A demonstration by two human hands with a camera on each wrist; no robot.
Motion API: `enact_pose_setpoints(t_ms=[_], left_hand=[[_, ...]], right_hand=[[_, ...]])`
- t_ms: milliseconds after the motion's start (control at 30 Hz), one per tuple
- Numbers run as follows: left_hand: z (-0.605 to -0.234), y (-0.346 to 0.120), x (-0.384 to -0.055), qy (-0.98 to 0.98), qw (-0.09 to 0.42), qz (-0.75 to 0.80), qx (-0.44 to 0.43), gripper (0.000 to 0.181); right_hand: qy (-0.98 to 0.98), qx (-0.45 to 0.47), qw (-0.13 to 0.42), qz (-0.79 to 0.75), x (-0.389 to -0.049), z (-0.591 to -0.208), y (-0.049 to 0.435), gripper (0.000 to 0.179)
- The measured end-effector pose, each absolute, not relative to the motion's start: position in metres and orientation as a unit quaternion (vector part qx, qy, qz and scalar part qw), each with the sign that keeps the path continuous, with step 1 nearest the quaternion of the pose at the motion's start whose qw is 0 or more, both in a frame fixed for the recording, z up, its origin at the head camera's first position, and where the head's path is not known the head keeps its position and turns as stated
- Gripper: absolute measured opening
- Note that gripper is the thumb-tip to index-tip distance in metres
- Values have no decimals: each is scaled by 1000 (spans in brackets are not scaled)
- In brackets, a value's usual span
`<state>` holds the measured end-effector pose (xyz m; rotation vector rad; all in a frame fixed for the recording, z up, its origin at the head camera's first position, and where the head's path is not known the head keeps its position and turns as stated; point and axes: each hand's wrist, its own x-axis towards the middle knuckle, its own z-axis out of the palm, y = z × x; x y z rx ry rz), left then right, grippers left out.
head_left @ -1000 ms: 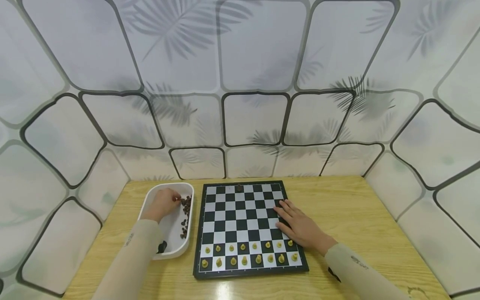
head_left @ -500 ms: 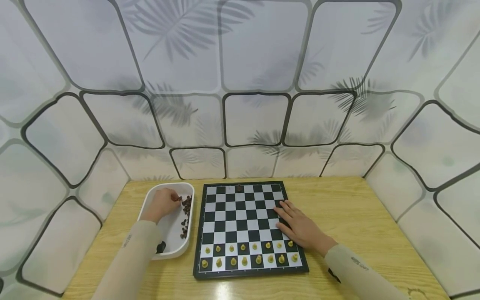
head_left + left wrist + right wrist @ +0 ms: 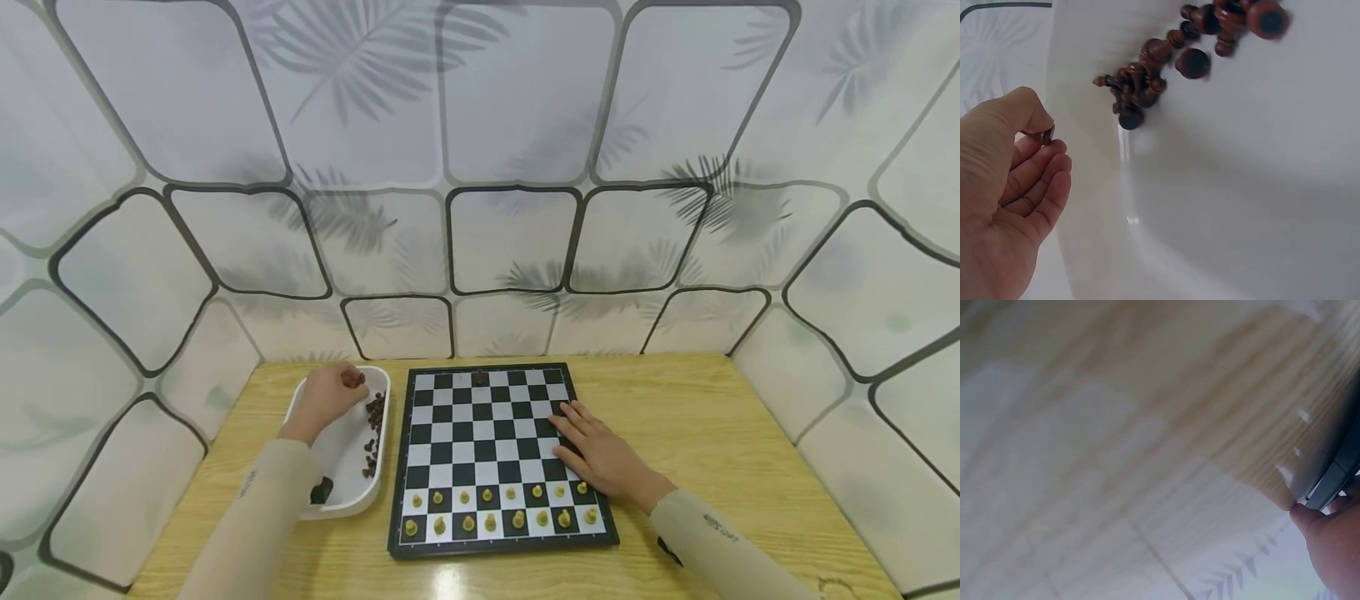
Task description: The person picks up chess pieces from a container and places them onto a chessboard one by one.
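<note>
My left hand [image 3: 322, 407] is over the far end of a white tray [image 3: 343, 458]. In the left wrist view, its thumb and forefinger pinch a small dark chess piece [image 3: 1047, 135], mostly hidden by the fingertips. Brown chess pieces [image 3: 1147, 75] lie heaped along the tray's right side. My right hand [image 3: 603, 454] rests with spread fingers on the right edge of a black-and-white chessboard [image 3: 474, 429]. Two rows of yellow chess pieces [image 3: 518, 519] stand on the board's near side. One brown chess piece [image 3: 480, 378] stands in its farthest row.
The tray and board sit side by side on a wooden table [image 3: 660, 400]. A patterned wall covering [image 3: 510, 242] closes off the back and both sides. The tray's raised rim [image 3: 387, 408] faces the board's left edge.
My left hand has lifted slightly from the brown pieces towards the tray's far rim, with a small piece in its fingers. The right hand and the board pieces stay put.
</note>
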<state>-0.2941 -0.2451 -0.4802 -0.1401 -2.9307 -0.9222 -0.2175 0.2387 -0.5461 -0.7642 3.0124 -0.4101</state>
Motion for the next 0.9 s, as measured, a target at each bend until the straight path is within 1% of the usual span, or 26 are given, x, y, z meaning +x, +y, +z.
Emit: enact_pose_setpoints(t_ms=[333,567,733,900], left_hand=[[-463,-223,-294,-937,83,-330,-75,18],[-454,-200,-297,-933,79,-339,-93,15],[-448,-185,-300,-927,78,-346,-125,12],[-448,-174,-304,-926,73,-343,-140,12]], right_hand=[[960,-246,0,-132,-217,-546,239,64],[959,-248,-1,-136,-217,-544,239,63],[959,-247,-1,-138,-216,-546,239,63],[958,-248,-2,-142,-217,-547,239,63]])
